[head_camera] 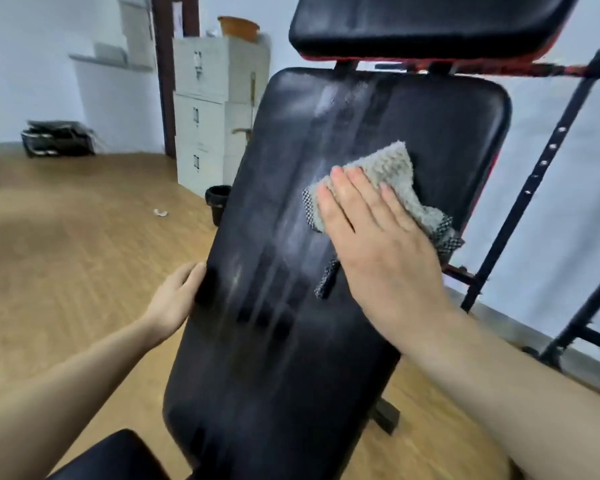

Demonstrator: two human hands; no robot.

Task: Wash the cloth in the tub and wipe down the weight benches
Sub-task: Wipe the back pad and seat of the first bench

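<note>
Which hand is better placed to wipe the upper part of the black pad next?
Probably the right. The right hand lies flat on the grey cloth on the backrest pad; the left hand only grips the pad's left edge, away from the cloth.

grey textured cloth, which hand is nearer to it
Right. The right hand presses on the grey textured cloth; the left hand grips the edge of the black bench pad, clear of the cloth.
</note>
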